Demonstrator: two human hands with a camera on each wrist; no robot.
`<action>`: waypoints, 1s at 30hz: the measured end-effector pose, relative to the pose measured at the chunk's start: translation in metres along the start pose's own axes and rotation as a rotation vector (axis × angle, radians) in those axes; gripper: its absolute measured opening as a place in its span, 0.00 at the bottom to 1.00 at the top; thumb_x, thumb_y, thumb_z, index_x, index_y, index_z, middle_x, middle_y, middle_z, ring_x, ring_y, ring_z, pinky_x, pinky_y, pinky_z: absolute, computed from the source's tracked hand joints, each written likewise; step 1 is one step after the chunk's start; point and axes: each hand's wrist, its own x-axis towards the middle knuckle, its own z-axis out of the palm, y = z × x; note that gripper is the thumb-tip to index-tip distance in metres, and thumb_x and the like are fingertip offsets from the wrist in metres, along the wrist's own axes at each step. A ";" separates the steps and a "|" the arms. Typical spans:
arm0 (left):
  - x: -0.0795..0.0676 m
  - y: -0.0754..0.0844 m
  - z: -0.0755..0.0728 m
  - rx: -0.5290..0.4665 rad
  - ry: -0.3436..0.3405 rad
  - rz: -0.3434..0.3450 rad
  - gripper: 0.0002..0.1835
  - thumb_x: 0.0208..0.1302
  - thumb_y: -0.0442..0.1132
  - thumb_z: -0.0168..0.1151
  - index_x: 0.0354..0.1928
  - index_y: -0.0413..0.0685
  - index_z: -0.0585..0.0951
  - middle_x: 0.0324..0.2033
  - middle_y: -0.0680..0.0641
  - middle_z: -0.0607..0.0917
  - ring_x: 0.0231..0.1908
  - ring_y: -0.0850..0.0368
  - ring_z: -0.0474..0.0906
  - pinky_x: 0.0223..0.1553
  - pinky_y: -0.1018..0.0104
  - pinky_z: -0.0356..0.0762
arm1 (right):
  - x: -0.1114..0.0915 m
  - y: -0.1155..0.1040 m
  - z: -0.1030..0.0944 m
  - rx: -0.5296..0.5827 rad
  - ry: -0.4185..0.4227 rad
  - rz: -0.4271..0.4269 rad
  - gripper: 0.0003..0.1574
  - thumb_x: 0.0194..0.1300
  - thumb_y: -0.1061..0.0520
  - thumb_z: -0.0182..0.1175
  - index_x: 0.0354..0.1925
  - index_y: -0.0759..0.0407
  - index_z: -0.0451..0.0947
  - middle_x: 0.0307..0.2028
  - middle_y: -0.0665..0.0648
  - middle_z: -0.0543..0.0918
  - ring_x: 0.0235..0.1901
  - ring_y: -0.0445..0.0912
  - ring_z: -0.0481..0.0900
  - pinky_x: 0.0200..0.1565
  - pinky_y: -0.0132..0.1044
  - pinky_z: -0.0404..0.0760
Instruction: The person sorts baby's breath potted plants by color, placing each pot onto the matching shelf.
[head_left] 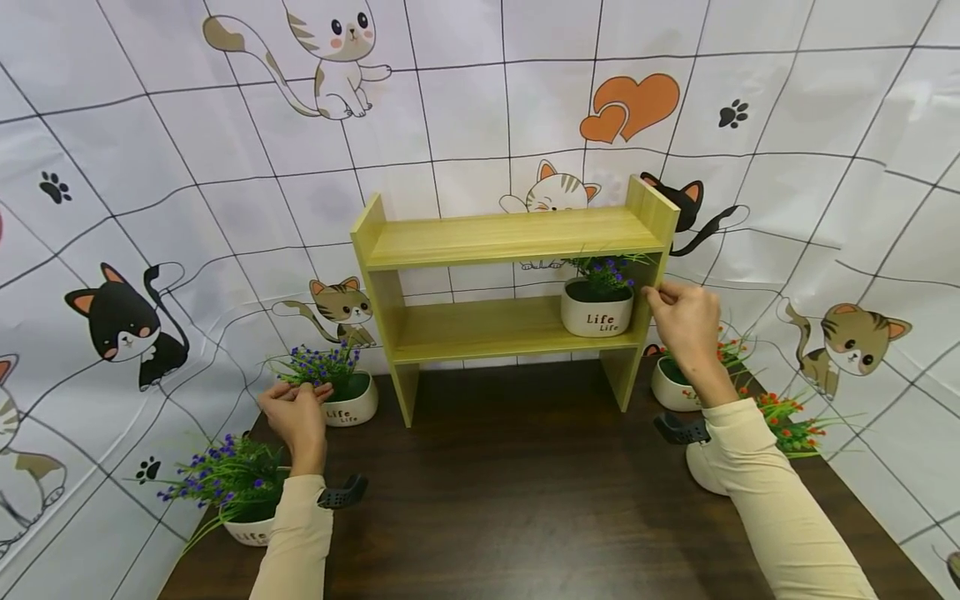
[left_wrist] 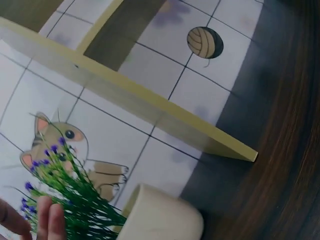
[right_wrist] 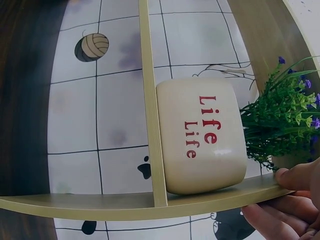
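A light wooden two-tier shelf (head_left: 510, 237) stands on the dark table. My right hand (head_left: 682, 321) pinches its right side panel; in the right wrist view the thumb (right_wrist: 295, 176) lies on the inner face and the fingers (right_wrist: 272, 220) on the outer. On the lower tier, against that panel, sits a cream pot marked "Life" (head_left: 596, 312) with purple flowers (right_wrist: 290, 107). Left of the shelf, my left hand (head_left: 296, 417) hovers by the purple flowers of another potted plant (head_left: 352, 404), holding nothing. Its fingers (left_wrist: 56, 222) and thumb are apart in the left wrist view.
Another purple-flowered pot (head_left: 247, 500) stands at the table's left edge. On the right are two pots with red flowers, one white pot (head_left: 671, 387) behind my hand and another (head_left: 705, 467) partly behind my sleeve. A cat-patterned wall covering (head_left: 465, 108) rises behind the table (head_left: 510, 492).
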 end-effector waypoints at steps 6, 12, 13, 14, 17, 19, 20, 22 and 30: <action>0.005 -0.016 0.001 0.182 0.122 0.017 0.15 0.78 0.32 0.48 0.58 0.34 0.77 0.41 0.52 0.74 0.34 0.66 0.74 0.44 0.69 0.74 | 0.001 0.000 0.001 -0.006 0.010 -0.021 0.11 0.71 0.60 0.70 0.42 0.69 0.92 0.32 0.67 0.91 0.22 0.42 0.81 0.24 0.15 0.60; 0.011 -0.032 0.005 0.270 0.179 -0.002 0.18 0.68 0.26 0.48 0.58 0.32 0.75 0.47 0.46 0.69 0.49 0.48 0.65 0.56 0.52 0.65 | 0.002 0.001 0.001 0.004 0.000 -0.027 0.11 0.71 0.60 0.70 0.43 0.69 0.92 0.32 0.68 0.91 0.18 0.19 0.65 0.22 0.17 0.61; 0.012 -0.034 0.005 0.265 0.171 -0.018 0.20 0.66 0.26 0.48 0.60 0.32 0.73 0.50 0.44 0.69 0.51 0.47 0.65 0.56 0.51 0.65 | 0.002 0.001 0.001 0.005 -0.003 -0.026 0.11 0.71 0.60 0.70 0.43 0.69 0.92 0.32 0.68 0.91 0.18 0.17 0.63 0.21 0.18 0.61; 0.013 -0.035 0.005 0.263 0.154 -0.033 0.23 0.65 0.26 0.47 0.62 0.32 0.71 0.53 0.41 0.69 0.53 0.45 0.65 0.58 0.50 0.64 | 0.002 0.001 0.001 0.005 -0.005 -0.025 0.11 0.72 0.60 0.70 0.43 0.69 0.92 0.32 0.68 0.91 0.18 0.16 0.63 0.21 0.18 0.61; 0.018 -0.040 0.003 0.254 0.064 -0.089 0.32 0.65 0.27 0.45 0.73 0.35 0.64 0.67 0.33 0.65 0.63 0.40 0.64 0.66 0.48 0.64 | 0.002 0.002 0.001 0.003 -0.008 -0.021 0.11 0.72 0.60 0.70 0.44 0.69 0.92 0.33 0.68 0.91 0.18 0.16 0.63 0.21 0.18 0.61; 0.022 -0.043 0.002 0.235 -0.003 -0.118 0.39 0.64 0.26 0.44 0.80 0.38 0.57 0.76 0.31 0.60 0.73 0.37 0.61 0.75 0.45 0.60 | 0.002 0.003 0.001 0.000 -0.008 -0.019 0.12 0.72 0.60 0.70 0.44 0.69 0.92 0.33 0.68 0.91 0.18 0.18 0.64 0.21 0.17 0.61; 0.024 -0.044 0.001 0.225 -0.039 -0.133 0.43 0.63 0.26 0.44 0.83 0.40 0.52 0.80 0.32 0.57 0.77 0.36 0.57 0.78 0.45 0.57 | 0.002 0.003 0.001 -0.002 -0.007 -0.018 0.12 0.72 0.60 0.70 0.44 0.69 0.92 0.33 0.68 0.91 0.19 0.20 0.65 0.21 0.17 0.61; 0.027 -0.047 0.001 0.189 -0.099 -0.148 0.50 0.58 0.24 0.43 0.86 0.44 0.45 0.83 0.35 0.52 0.82 0.38 0.51 0.80 0.46 0.54 | 0.002 0.003 0.002 -0.004 -0.007 -0.017 0.12 0.72 0.60 0.70 0.45 0.69 0.92 0.34 0.67 0.91 0.19 0.25 0.70 0.22 0.17 0.62; 0.030 -0.056 0.004 0.136 -0.190 -0.092 0.57 0.51 0.18 0.50 0.86 0.47 0.46 0.83 0.38 0.54 0.81 0.42 0.52 0.77 0.47 0.56 | 0.000 0.003 0.002 -0.011 -0.008 -0.009 0.12 0.72 0.60 0.70 0.44 0.69 0.92 0.34 0.67 0.91 0.24 0.55 0.86 0.23 0.17 0.62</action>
